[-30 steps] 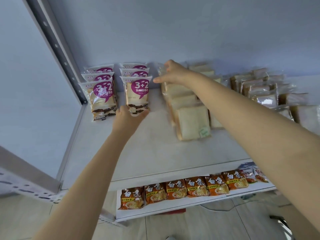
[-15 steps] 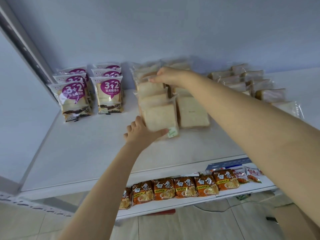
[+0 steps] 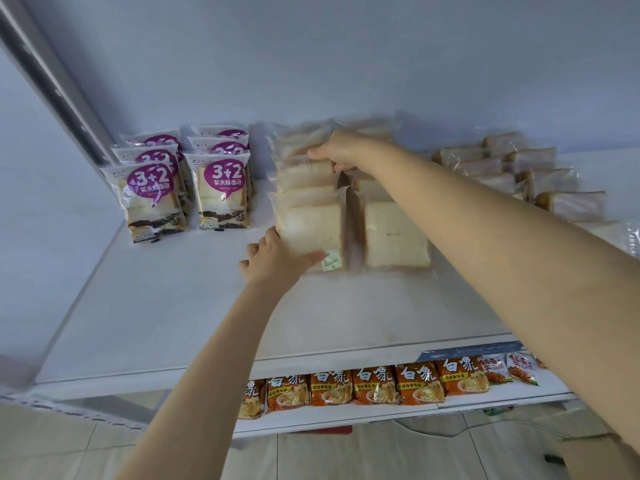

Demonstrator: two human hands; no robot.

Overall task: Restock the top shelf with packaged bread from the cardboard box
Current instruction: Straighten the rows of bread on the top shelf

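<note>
Because the clear-wrapped bread pack (image 3: 311,226) looks light, soft and crushable, hold its edges, not its face: the left hand (image 3: 277,263) clasps its lower corner, while the right hand (image 3: 341,152) curls over the rear packs (image 3: 296,145) beyond it on the top shelf (image 3: 166,306).

Two rows of plain bread packs (image 3: 311,230) run front to back on the top shelf (image 3: 173,323). Left of those rows stand 3+2 packs (image 3: 221,188). Right of them, well apart, lie sandwich packs (image 3: 540,174). Below them, noodle packets (image 3: 374,386) line the lower shelf (image 3: 346,415).
</note>
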